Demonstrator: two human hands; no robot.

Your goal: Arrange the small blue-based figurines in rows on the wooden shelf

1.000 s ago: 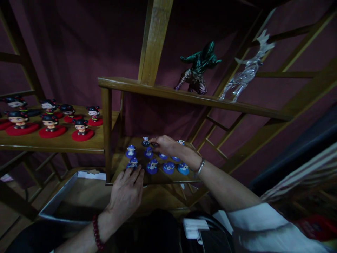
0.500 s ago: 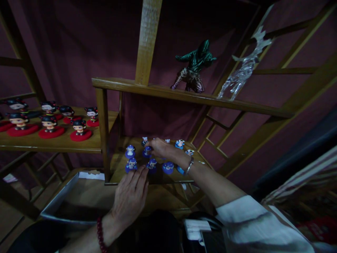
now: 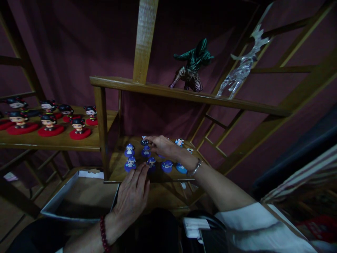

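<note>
On the lower wooden shelf [image 3: 118, 174] stand several small figurines on round bases. My right hand [image 3: 164, 146] reaches over them to the back row, its fingertips closed at a white-headed figurine on a dark base [image 3: 144, 141]. Just in front of that one is a purple figurine [image 3: 146, 151]. At the shelf's front edge lies my left hand [image 3: 133, 189], fingers stretched out, tips close to a purple figurine [image 3: 151, 163] in the front row. A blue-based figurine [image 3: 181, 168] stands under my right wrist, and my right hand hides part of the back rows.
Black-haired figurines on red bases [image 3: 79, 128] stand on the left shelf. Overhead, a board [image 3: 155, 90] carries a green-hooded statue [image 3: 195, 66] and a clear deer [image 3: 240, 72]. An open box [image 3: 86, 193] sits below left; a white object [image 3: 195, 226] is near my lap.
My right fingertips have shifted slightly up and left to the back figurine. My left hand is nearly still. The view has moved a little.
</note>
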